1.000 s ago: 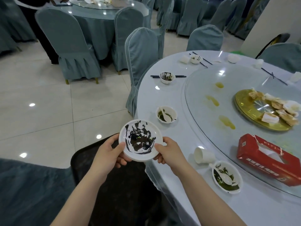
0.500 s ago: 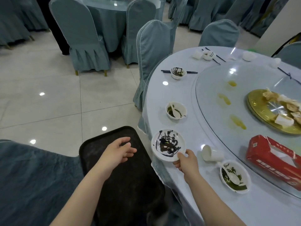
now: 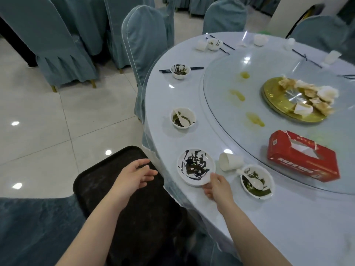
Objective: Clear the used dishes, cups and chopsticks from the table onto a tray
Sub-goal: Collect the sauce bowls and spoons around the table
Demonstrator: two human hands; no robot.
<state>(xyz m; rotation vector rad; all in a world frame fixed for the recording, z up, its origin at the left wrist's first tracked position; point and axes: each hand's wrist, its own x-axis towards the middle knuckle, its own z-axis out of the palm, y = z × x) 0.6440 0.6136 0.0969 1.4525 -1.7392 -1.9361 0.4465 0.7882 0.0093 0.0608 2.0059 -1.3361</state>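
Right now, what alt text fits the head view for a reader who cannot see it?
The right hand grips the rim of a sauce-smeared white plate at the edge of a round table, while the open left hand hovers over a black tray. Beside the plate lie a tipped cup and a dirty bowl with a spoon.

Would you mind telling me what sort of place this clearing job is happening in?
Most likely a restaurant banquet hall. The round table carries a glass turntable, the chairs wear matching blue-grey fabric covers, and a second covered table with the same chairs stands behind, on a polished tile floor.
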